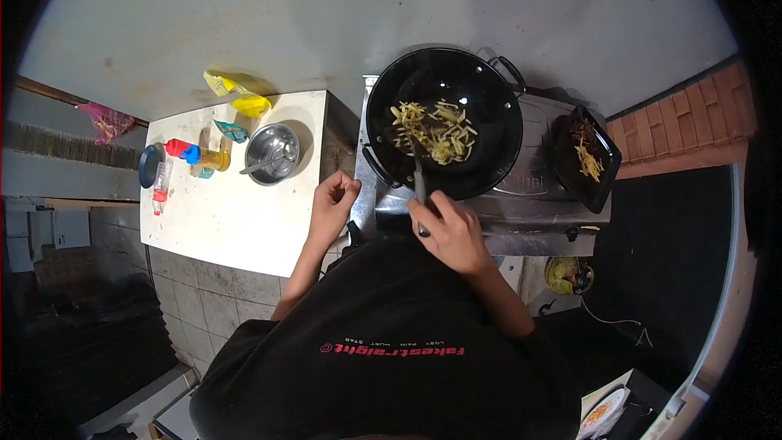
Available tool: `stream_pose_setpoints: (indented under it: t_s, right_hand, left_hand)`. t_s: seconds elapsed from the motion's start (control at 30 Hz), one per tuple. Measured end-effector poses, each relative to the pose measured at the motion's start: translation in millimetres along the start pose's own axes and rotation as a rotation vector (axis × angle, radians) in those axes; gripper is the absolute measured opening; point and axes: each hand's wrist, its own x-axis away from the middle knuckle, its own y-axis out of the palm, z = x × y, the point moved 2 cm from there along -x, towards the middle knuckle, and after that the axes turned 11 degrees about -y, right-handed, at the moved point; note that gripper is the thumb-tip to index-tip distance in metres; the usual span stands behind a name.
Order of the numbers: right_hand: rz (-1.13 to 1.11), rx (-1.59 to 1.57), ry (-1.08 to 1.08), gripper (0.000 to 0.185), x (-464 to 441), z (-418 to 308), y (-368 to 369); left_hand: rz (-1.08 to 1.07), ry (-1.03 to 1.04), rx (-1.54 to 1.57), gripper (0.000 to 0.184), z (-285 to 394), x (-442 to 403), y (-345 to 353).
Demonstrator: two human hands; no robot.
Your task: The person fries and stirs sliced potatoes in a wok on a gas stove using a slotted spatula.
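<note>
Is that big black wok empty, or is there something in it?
Not empty: pale strips of food lie in the wok, with bare black surface around them.

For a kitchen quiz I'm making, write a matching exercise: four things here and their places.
Things:
1. Utensil
2. Metal bowl
3. Black wok
4. Yellow packet

Places:
A. On the white table, with a spoon in it
B. At the table's back edge, by the wall
C. On the stove, with food strips in it
D. In the right hand

Pairs: 1-D; 2-A; 3-C; 4-B
</note>
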Motion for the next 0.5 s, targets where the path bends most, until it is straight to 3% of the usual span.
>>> stream_pose_setpoints:
  t_s: [0.17,0.5]
  right_hand:
    - [0.029,0.086,0.112,0.054,-4,25,-1]
    - [0.058,0.038,0.021,0.051,-31,10,-10]
  left_hand:
    - [-0.003,0.021,0.008,0.029,-2,-1,1]
    - [-0.003,0.028,0.013,0.029,-1,-1,3]
